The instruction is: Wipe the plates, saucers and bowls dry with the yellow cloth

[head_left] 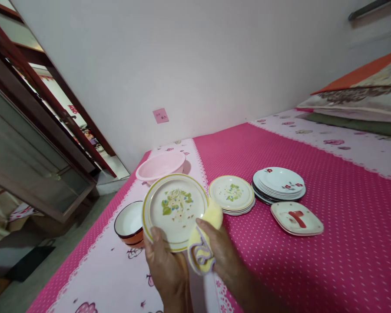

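In the head view, the yellow-rimmed plate is held up, its flowered face tilted toward the camera. The left hand grips its lower left edge — thumb over the front rim, the other fingers hidden behind. The right hand clutches a yellow cloth, thumb on top, and the cloth lies against the plate's lower right rim.

Just right of the cloth stands a stack of matching plates on the pink bedspread. Beside that stack is a pile of white plates with red flowers, and in front of the pile lie squarish dishes.

The held plate blocks part of two containers behind it: a pink basin, and a black-rimmed orange bowl — white inside. What the hidden parts of both hold cannot be told.
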### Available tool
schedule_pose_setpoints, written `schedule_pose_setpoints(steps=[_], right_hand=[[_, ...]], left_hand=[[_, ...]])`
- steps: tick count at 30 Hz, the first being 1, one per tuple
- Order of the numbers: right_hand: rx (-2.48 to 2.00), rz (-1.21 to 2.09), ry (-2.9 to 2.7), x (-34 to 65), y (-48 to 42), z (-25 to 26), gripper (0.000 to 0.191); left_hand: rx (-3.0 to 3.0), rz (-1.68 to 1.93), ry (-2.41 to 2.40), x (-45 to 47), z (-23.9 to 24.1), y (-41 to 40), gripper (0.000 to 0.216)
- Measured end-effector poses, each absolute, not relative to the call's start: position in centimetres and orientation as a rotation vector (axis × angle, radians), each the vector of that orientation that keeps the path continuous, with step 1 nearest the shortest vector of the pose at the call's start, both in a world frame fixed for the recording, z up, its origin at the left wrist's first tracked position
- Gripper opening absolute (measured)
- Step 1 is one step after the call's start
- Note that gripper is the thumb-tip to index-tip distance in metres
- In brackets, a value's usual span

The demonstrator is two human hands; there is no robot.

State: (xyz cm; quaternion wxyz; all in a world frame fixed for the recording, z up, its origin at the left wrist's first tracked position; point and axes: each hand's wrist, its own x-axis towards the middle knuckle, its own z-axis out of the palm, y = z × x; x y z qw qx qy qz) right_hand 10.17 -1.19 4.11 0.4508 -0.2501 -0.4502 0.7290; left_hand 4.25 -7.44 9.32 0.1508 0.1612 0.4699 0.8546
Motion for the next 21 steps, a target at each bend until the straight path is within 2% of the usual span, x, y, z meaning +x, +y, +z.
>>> schedule_pose_setpoints(steps=[2,4,11,16,21], right_hand=[[-0.656,1.856,-0.956,12.6,1.2,5.1,0.059],[-0.606,1.847,-1.027,15.3,3.6,6.2,0.06],[-0.675,1.686,-1.53,20.2,6.2,7.7,0.029],[-0.61,1.728,-1.613,19.8,5.9,8.0,0.03],[-0.531,1.839,-1.424,19.8,5.7,8.6,0.043]], left_hand=[[0.574,2.339,1.333,3.4,9.7,-7.9,0.059],[0.68,2.194,1.388,2.3,10.1,-8.7,0.057],[0.855,1.676,1.596,1.9,10.9,-9.9,0.056],[0.692,1.732,1.595,3.5,10.8,-9.3,0.06],[0.477,1.962,1.544,2.8,10.1,-8.4,0.062]])
